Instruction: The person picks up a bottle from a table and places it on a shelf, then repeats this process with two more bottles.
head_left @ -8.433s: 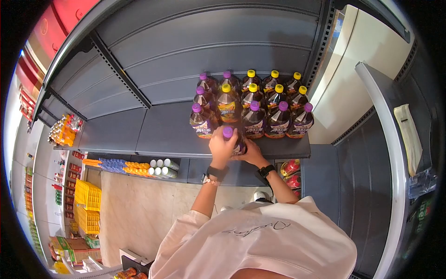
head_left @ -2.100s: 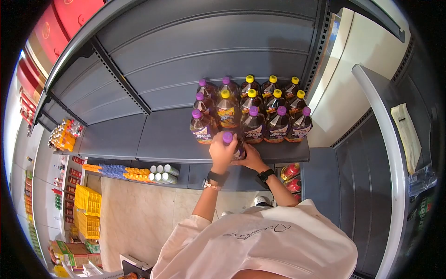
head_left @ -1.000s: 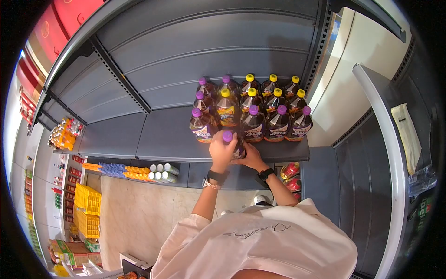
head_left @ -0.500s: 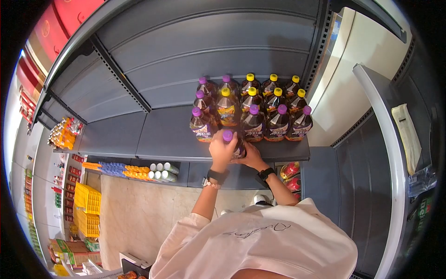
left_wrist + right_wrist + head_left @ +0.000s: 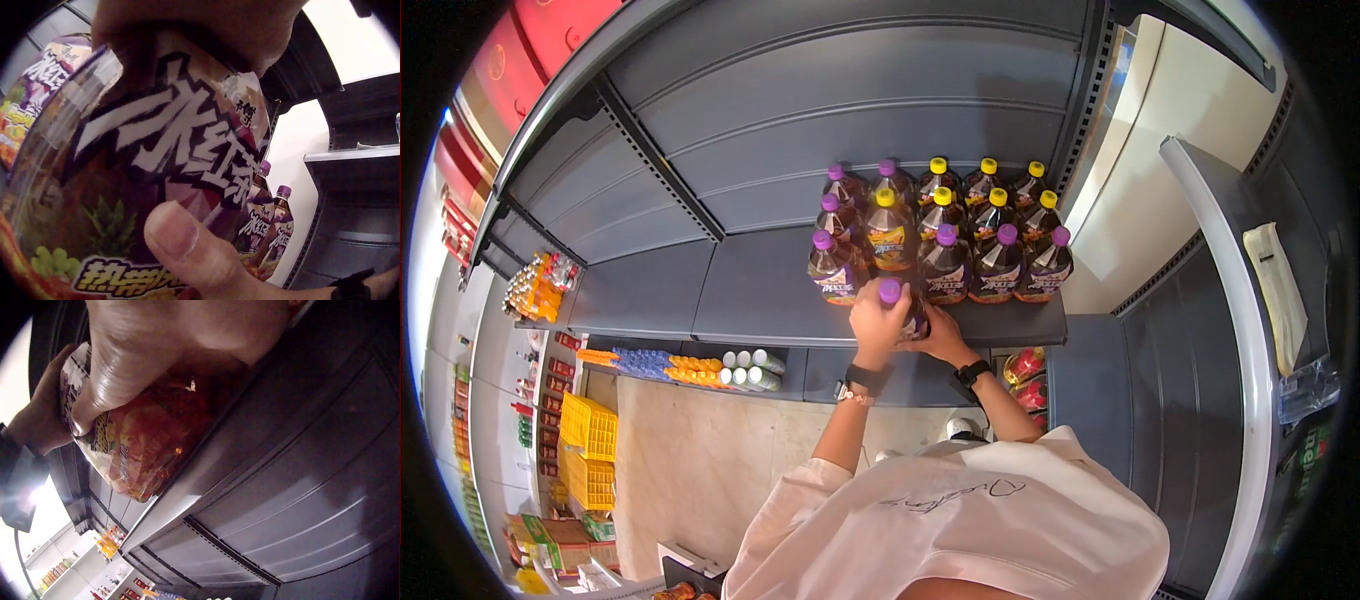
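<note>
A purple-capped bottle of dark iced tea (image 5: 917, 322) is upright at the front edge of the grey shelf (image 5: 770, 300). My left hand (image 5: 878, 320) grips its upper part from the left, just below the cap. Low on its other side, my right hand (image 5: 943, 337) holds it, the thumb (image 5: 172, 231) lying across the label in the left wrist view. In the right wrist view, the bottle's reddish base (image 5: 147, 450) is right at the shelf edge. Behind it stand rows of similar bottles, including a yellow-capped one (image 5: 887, 240) and a purple-capped one (image 5: 946, 270).
Orange drink bottles (image 5: 540, 288) stand at the shelf's far left. On the lower shelf are white-topped cans (image 5: 752, 368) and red packages (image 5: 1028, 378). Yellow crates (image 5: 590, 425) sit on the floor at left. A white panel (image 5: 1180, 130) rises right of the bottles.
</note>
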A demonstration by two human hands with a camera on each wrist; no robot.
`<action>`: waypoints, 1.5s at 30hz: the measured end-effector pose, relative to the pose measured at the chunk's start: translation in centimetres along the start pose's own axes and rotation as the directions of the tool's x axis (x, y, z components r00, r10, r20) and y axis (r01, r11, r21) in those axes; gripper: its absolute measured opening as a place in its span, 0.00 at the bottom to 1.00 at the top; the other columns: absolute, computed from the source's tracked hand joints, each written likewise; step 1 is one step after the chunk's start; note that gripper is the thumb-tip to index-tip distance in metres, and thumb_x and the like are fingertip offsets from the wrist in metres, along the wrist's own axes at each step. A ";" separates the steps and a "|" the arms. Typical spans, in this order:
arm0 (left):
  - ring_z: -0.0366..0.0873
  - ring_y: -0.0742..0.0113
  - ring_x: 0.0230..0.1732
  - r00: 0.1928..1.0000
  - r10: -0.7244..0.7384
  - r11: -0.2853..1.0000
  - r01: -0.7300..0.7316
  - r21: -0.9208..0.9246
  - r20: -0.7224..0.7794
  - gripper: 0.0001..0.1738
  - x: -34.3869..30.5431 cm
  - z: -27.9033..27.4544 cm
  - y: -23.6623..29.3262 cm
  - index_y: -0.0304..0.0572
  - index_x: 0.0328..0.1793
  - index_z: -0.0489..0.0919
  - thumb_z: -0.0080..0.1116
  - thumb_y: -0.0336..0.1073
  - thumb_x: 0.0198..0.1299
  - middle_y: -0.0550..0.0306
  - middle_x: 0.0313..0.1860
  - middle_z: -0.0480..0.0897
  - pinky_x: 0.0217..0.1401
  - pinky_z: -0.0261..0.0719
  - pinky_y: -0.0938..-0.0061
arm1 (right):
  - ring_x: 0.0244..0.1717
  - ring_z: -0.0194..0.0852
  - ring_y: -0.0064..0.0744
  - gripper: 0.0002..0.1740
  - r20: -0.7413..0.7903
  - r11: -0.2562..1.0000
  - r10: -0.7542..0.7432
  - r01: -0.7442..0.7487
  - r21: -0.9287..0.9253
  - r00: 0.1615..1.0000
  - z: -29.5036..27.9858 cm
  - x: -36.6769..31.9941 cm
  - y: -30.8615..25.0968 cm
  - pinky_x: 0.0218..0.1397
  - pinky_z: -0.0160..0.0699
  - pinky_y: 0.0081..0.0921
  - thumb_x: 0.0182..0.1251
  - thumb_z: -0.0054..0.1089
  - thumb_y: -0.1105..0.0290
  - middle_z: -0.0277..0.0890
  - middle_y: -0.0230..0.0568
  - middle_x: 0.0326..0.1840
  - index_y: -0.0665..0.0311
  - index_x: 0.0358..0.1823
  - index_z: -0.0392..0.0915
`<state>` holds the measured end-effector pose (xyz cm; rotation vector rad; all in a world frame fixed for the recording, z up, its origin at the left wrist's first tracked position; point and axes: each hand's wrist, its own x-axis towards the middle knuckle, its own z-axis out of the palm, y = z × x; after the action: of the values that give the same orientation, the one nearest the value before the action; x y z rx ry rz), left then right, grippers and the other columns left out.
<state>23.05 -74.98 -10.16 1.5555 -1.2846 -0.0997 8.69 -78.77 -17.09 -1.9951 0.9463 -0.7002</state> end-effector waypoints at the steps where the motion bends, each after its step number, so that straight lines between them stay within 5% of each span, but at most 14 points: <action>1: 0.81 0.46 0.38 1.000 0.000 1.000 0.000 0.000 -0.001 0.16 0.0 0.0 0.0 0.41 0.37 0.81 0.68 0.46 0.56 0.50 0.34 0.82 0.39 0.78 0.57 | 0.68 0.68 0.54 0.65 0.000 1.000 0.000 0.000 0.000 1.000 0.0 0.0 0.1 0.70 0.67 0.42 0.38 0.81 0.43 0.69 0.55 0.69 0.65 0.76 0.57; 6: 0.81 0.45 0.38 1.000 -0.015 1.000 0.015 0.000 0.017 0.16 0.0 -0.2 0.2 0.41 0.38 0.82 0.68 0.46 0.56 0.49 0.34 0.82 0.40 0.78 0.57 | 0.67 0.70 0.52 0.62 -0.047 0.995 -0.094 0.095 0.022 0.994 0.6 0.3 1.1 0.68 0.69 0.42 0.40 0.81 0.45 0.70 0.53 0.68 0.63 0.75 0.58; 37: 0.83 0.45 0.37 1.000 -0.008 0.999 0.007 0.043 0.021 0.17 0.2 -0.3 0.2 0.38 0.40 0.83 0.67 0.45 0.57 0.46 0.34 0.84 0.41 0.79 0.60 | 0.63 0.73 0.52 0.58 -0.080 0.995 -0.073 0.078 0.065 0.994 0.5 0.2 0.5 0.64 0.71 0.42 0.40 0.82 0.47 0.74 0.51 0.64 0.64 0.72 0.63; 39: 0.84 0.46 0.37 1.000 -0.017 0.999 0.016 0.050 0.008 0.16 0.2 -0.2 0.4 0.38 0.40 0.83 0.67 0.45 0.57 0.46 0.34 0.84 0.41 0.79 0.61 | 0.64 0.74 0.48 0.53 -0.103 0.996 -0.078 0.083 0.045 0.992 0.4 0.1 0.4 0.65 0.73 0.41 0.41 0.83 0.50 0.74 0.47 0.65 0.56 0.71 0.67; 45: 0.83 0.49 0.36 0.999 0.026 1.000 -0.026 -0.010 -0.026 0.14 0.2 0.0 0.1 0.39 0.39 0.84 0.68 0.43 0.57 0.48 0.34 0.84 0.40 0.79 0.62 | 0.58 0.78 0.46 0.51 -0.109 0.988 -0.096 0.109 0.114 0.989 0.4 0.2 0.2 0.61 0.76 0.40 0.42 0.83 0.52 0.78 0.46 0.61 0.55 0.69 0.69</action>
<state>23.04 -75.13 -9.97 1.5262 -1.2818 -0.0693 8.98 -78.85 -17.43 -1.9272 0.8453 -0.9042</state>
